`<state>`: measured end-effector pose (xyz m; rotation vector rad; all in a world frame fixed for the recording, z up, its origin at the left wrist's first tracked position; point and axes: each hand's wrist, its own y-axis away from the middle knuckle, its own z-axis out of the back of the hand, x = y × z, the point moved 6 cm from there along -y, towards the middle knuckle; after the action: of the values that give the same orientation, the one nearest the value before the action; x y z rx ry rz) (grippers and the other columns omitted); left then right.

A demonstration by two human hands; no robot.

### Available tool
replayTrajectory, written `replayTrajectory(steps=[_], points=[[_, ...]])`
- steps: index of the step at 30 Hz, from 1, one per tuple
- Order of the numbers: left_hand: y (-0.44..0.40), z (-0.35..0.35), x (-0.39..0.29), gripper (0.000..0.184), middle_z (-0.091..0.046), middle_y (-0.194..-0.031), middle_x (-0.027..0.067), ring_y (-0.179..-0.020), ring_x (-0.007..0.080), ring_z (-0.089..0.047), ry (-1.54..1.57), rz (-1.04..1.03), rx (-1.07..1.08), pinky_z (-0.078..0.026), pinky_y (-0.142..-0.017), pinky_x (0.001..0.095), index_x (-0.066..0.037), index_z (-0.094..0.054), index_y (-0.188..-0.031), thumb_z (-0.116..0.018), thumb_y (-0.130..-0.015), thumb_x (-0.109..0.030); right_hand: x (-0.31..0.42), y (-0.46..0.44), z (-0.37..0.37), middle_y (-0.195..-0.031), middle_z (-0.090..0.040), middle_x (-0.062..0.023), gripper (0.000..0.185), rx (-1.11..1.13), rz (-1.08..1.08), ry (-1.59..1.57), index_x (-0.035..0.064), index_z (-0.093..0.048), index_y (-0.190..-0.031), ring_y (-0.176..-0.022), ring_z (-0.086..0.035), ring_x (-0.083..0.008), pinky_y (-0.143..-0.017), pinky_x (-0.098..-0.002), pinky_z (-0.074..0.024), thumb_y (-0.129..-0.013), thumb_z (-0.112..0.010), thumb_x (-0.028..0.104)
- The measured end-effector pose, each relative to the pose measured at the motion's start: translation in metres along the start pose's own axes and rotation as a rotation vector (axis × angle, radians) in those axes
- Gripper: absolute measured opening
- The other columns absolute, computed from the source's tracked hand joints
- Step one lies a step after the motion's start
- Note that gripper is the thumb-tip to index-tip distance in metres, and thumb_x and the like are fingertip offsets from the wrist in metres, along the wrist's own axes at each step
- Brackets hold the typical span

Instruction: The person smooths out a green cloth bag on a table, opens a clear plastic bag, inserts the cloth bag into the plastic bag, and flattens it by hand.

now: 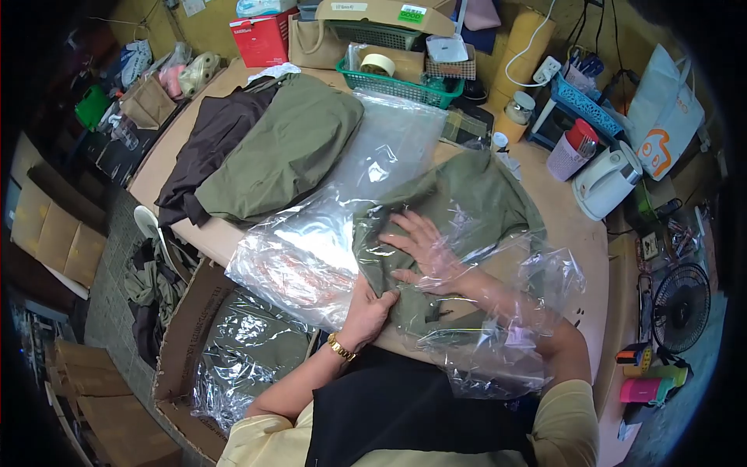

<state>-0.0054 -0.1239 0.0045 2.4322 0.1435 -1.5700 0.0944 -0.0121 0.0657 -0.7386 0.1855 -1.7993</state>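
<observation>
A dark green folded garment (490, 194) lies on the table in front of me, partly inside a clear plastic bag (498, 366). My right hand (424, 245) rests on the garment with its fingers spread, and the clear plastic lies over its forearm. At the garment's near left edge, my left hand (369, 311) pinches the fabric between thumb and fingers; whether plastic is caught there too I cannot tell. A gold watch (342, 347) is on the left wrist. Beside the garment, to the left, lies a stack of shiny clear bags (311, 245).
More green garments (288, 148) and a dark brown one (214, 140) lie at the table's back left. A carton (179, 350) with bagged garments stands below left. Green basket (420, 93), white kettle (607, 183) and blue basket (583, 101) line the back; a black fan (681, 307) is right.
</observation>
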Motion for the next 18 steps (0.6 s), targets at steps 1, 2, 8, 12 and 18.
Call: replayTrajectory(steps=[1, 2, 8, 12, 18], points=[[0.001, -0.001, 0.001, 0.057, -0.054, -0.131, 0.0146, -0.113, 0.0198, -0.057, 0.068, 0.057, -0.012, -0.046, -0.097, 0.0328, 0.004, -0.038, -0.137, -0.057, -0.083, 0.007, -0.004, -0.005, -0.011, -0.149, -0.035, -0.0183, 0.063, 0.159, -0.038, 0.057, 0.0177, -0.045, -0.142, -0.14, -0.029, -0.0415, -0.113, -0.0584, -0.0221, -0.09, -0.064, 0.048], [0.0, 0.001, 0.001, 0.057, -0.054, -0.131, 0.0146, -0.113, 0.0198, -0.057, 0.068, 0.055, -0.015, -0.046, -0.097, 0.0328, 0.004, -0.038, -0.137, -0.057, -0.083, 0.007, -0.008, -0.008, -0.022, -0.16, -0.022, -0.0169, 0.073, 0.317, -0.077, 0.114, 0.022, -0.036, -0.152, -0.148, -0.015, -0.0436, -0.117, -0.0636, -0.0123, -0.091, -0.06, 0.054], [-0.001, 0.003, 0.016, 0.057, -0.055, -0.13, 0.0149, -0.117, 0.0228, -0.058, -0.026, 0.214, 0.157, -0.05, -0.097, 0.0371, 0.001, -0.038, -0.138, -0.05, -0.084, 0.012, -0.011, -0.042, -0.042, -0.165, -0.006, -0.0139, 0.073, 0.53, -0.178, 0.207, 0.0368, -0.031, -0.154, -0.149, -0.002, -0.0476, -0.109, -0.0776, -0.0012, -0.091, -0.044, 0.071], [0.005, -0.011, 0.009, 0.053, -0.057, -0.127, 0.0156, -0.115, 0.0241, -0.061, 0.264, 0.123, 0.067, -0.051, -0.098, 0.038, 0.003, -0.042, -0.135, -0.05, -0.084, 0.013, -0.016, -0.048, -0.05, -0.165, -0.006, -0.0147, 0.077, 0.568, -0.178, 0.359, 0.035, -0.032, -0.153, -0.149, -0.003, -0.0482, -0.107, -0.08, -0.004, -0.088, -0.048, 0.072], [0.028, -0.04, 0.009, 0.041, -0.061, -0.124, 0.0139, -0.112, 0.022, -0.062, -0.117, 0.393, 0.37, -0.052, -0.097, 0.0362, 0.003, -0.049, -0.129, -0.056, -0.089, 0.008, -0.033, -0.031, -0.041, -0.164, -0.008, -0.0154, 0.082, 0.42, -0.161, 0.327, 0.033, -0.025, -0.156, -0.149, -0.005, -0.0461, -0.109, -0.0773, -0.0083, -0.087, -0.055, 0.067]])
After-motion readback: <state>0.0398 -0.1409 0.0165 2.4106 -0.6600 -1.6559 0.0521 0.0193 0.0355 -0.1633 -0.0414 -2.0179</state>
